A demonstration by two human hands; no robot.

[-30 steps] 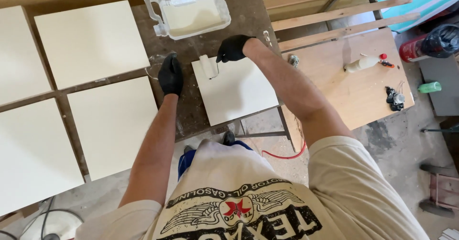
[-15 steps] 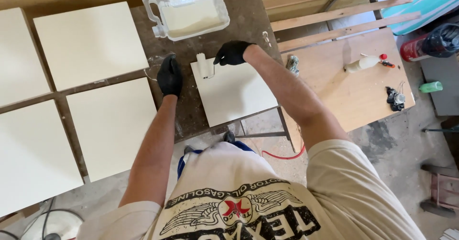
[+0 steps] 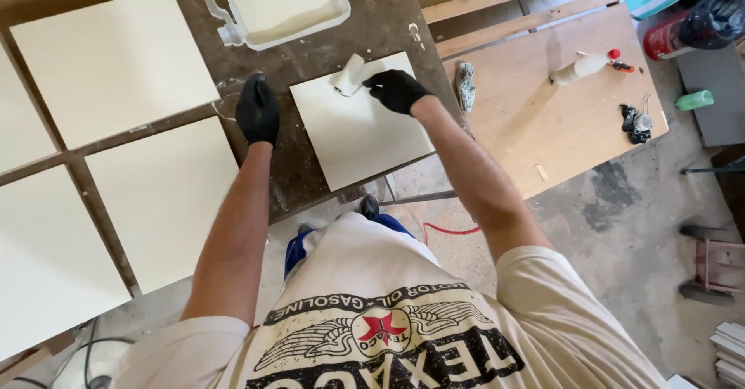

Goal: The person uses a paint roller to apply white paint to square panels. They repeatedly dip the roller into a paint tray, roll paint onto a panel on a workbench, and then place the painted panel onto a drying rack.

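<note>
Fingers of right hand [image 3: 397, 90] clenched on paint roller [image 3: 348, 75] over cream panel [image 3: 361, 129] | left hand [image 3: 257, 110] flat on workbench [image 3: 365, 28] | paint tray [image 3: 272, 5] holding cream paint

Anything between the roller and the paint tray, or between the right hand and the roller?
Nothing visible. The right hand already grips the roller on the small panel. Only bare, stained table lies between the roller and the paint tray. The left hand rests off to the side.
</note>
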